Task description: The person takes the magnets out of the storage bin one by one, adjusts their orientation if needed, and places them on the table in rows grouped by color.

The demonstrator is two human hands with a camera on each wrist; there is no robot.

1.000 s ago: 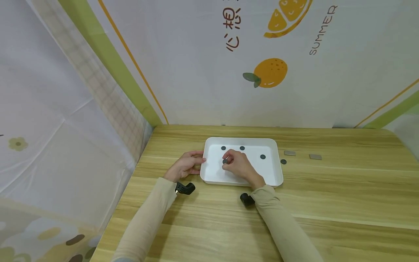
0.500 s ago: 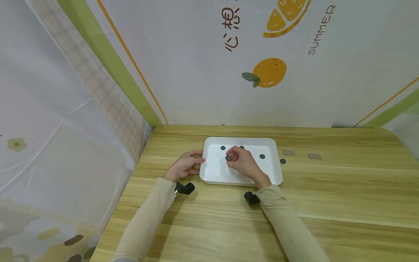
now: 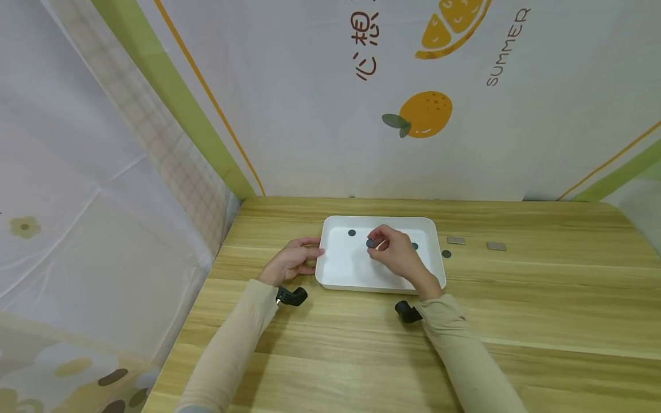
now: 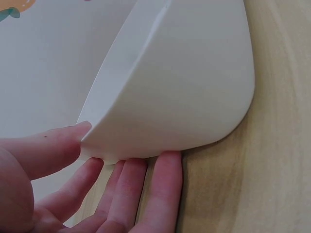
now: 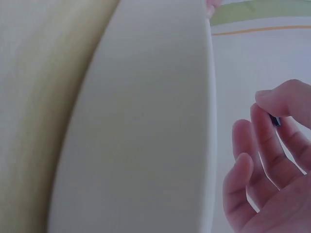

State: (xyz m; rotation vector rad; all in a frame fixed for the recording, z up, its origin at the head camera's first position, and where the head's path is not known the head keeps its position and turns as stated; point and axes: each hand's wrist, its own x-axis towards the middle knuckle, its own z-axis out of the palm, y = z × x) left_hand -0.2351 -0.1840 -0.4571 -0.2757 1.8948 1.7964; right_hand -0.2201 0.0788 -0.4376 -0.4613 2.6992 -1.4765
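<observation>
A shallow white tray (image 3: 338, 269) lies on the wooden table. At its left end my left hand (image 3: 291, 261) holds it; the left wrist view shows the thumb on the rim and the fingers against the outer wall and underside. Over the middle of the tray, my right hand (image 3: 399, 252) pinches a small dark grey disc (image 3: 370, 243) between thumb and fingers. From the right wrist camera that disc (image 5: 276, 120) shows only as a dark edge. On the tray floor lie another dark disc (image 3: 352, 233) at back left and one (image 3: 415, 246) beside my right hand, partly covered.
Just right of the tray, a dark disc (image 3: 446, 253) rests on the table (image 3: 330, 344). Two thin grey rectangular pieces (image 3: 456, 241) lie farther right. A white printed cloth (image 3: 310, 115) hangs behind the table's back edge, and another covers the left side.
My right hand has carried the pinched disc rightward and toward the back of the tray. It now hides the disc at the back middle. The left hand and tray stay put.
</observation>
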